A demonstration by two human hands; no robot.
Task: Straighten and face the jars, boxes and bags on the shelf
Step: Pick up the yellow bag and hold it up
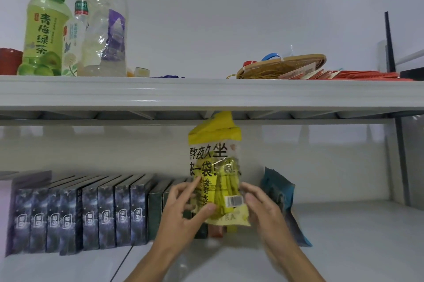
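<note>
Both hands hold the yellow bag (215, 176) upright between them. The left hand (183, 210) pinches its lower left edge with thumb and curled fingers; the right hand (263, 208) grips its lower right side. Boxes (75, 215) stand in a row left of the left hand, a blue bag (281, 192) just right of the right hand, all on the shelf (344, 236).

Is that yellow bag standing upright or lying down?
Upright. The yellow bag stands tall, its top near the shelf above, held between the left hand and right hand.
</note>
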